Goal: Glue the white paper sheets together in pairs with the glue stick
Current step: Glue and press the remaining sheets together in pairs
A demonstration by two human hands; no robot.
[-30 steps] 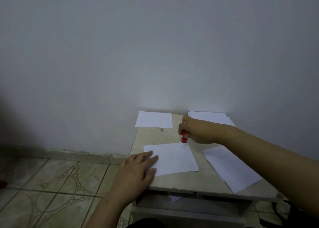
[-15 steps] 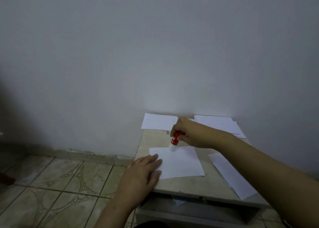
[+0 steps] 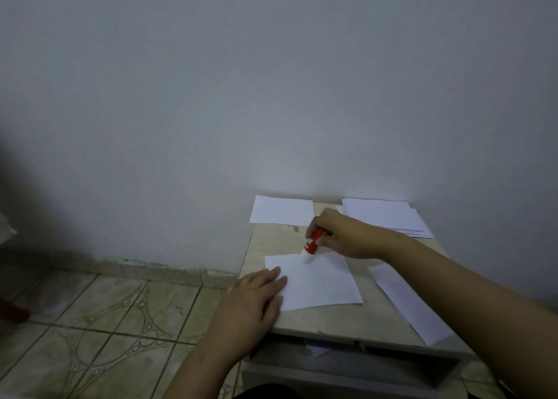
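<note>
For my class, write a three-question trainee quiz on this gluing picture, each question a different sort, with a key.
1. True or false: the left hand lies flat on the middle sheet.
2. Multiple choice: the right hand grips the A) scissors B) glue stick C) pencil.
3. Fill in: the glue stick's white tip touches the middle sheet near its ____ edge, the one toward the wall.

Key
1. True; its fingers rest on the sheet's left side.
2. B.
3. Far.
</note>
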